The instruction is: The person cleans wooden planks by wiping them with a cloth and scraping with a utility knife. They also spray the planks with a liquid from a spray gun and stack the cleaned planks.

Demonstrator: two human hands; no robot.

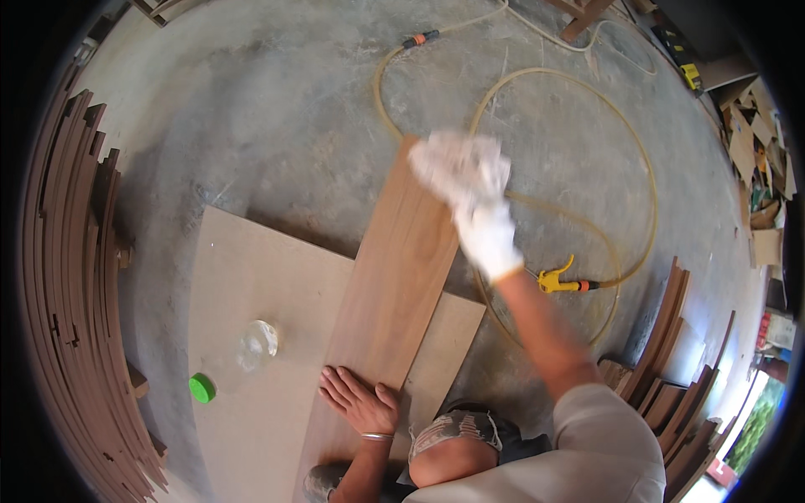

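Observation:
A long brown wooden board (392,260) lies slanted across a pale sheet of board (277,289). My left hand (360,401), bare with a bracelet at the wrist, rests flat on the near part of the wooden board, fingers spread. At its far end my right hand (488,235), in a white glove, presses a crumpled white cloth (461,163) against the wood; both are smeared by motion. Left of the wooden board a clear round container (257,342) stands on the pale sheet, with a green cap (201,388) beside it.
Stacked brown wooden strips (71,277) line the left side. More wood pieces (671,386) stand at the right. A yellow air blow gun (558,279) lies on the concrete floor (277,109), its looped hose (650,193) running to the far side. Scraps (742,142) pile up far right.

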